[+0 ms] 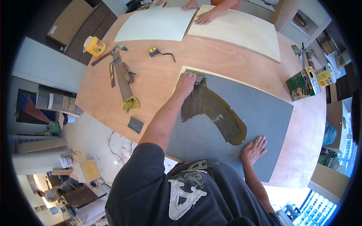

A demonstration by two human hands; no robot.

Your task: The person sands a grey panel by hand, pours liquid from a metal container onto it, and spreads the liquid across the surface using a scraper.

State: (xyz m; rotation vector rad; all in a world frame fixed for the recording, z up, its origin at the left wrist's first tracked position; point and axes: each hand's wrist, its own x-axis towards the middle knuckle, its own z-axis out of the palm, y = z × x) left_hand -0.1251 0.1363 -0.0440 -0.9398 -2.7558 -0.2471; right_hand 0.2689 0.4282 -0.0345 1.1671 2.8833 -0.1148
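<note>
A grey sheet point(260, 109) lies over a pale board on the table. Across its upper left part runs a glossy brown-yellow smear of glue point(218, 109), with fine streaks near the corner. My left hand point(186, 83) is closed around a flat spreader point(198, 77), whose edge touches the glue at the sheet's far left corner. The hand hides part of the tool. With fingers spread, my right hand point(254, 150) rests flat on the bare grey surface, to the right of the glue's lower end.
A handsaw point(122, 81), tape measure point(152, 51), yellow jar point(94, 46) and grey scrap point(135, 124) lie left on the table point(222, 52). A green can point(301, 84) stands right. Across the table, another person's hands rest by a white sheet point(154, 24) and pale board point(237, 32).
</note>
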